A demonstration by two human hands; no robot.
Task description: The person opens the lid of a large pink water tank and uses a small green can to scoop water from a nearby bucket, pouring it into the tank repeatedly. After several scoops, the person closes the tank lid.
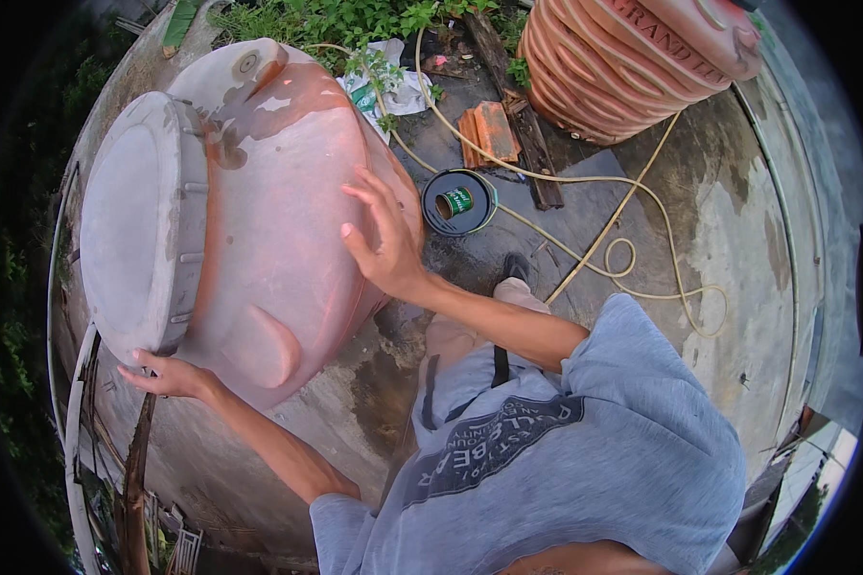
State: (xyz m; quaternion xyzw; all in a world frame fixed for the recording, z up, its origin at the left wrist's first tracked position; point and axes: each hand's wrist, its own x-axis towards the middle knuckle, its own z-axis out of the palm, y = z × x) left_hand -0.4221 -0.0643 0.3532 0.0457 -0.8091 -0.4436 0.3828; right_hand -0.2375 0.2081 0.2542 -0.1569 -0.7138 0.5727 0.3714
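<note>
A large faded orange plastic water tank [302, 192] lies tilted on its side in front of me, its round grey screw lid [129, 225] facing left. My left hand [171, 374] is at the lower edge of the lid, fingers stretched out and seemingly touching the rim. My right hand [388, 244] is open, thumb and fingers spread, over the right side of the tank; whether it touches the wall I cannot tell. Neither hand holds anything. Wet patches mark the top of the tank.
A black bucket [458, 226] with a green can [454, 201] in it stands beyond my right hand. A yellow hose [633, 180] loops over the wet concrete. Orange tiles [489, 132], a wooden plank [532, 144] and a second ribbed tank [623, 67] are farther back. A pipe [75, 441] runs along the left edge.
</note>
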